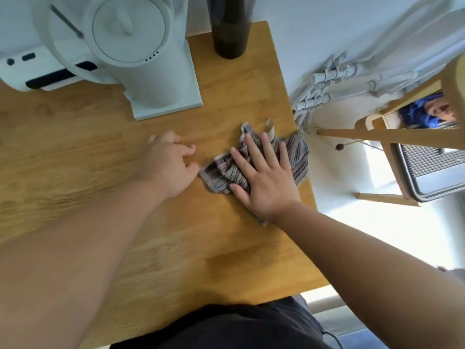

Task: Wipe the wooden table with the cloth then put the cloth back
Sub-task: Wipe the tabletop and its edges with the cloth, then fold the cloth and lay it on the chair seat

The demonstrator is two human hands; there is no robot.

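A crumpled striped cloth (297,157) lies near the right edge of the wooden table (214,248). My right hand (261,177) lies flat on top of the cloth, fingers spread, pressing it onto the wood. My left hand (171,165) rests on the table just left of the cloth, fingers loosely curled, its fingertips touching the cloth's left corner. Part of the cloth is hidden under my right palm.
A white kettle-like appliance (141,54) on a white base stands at the back of the table, with a dark bottle (230,31) to its right. Another white device (30,69) sits at the back left. Beyond the table's right edge are white cables (327,91) and wooden furniture (402,137).
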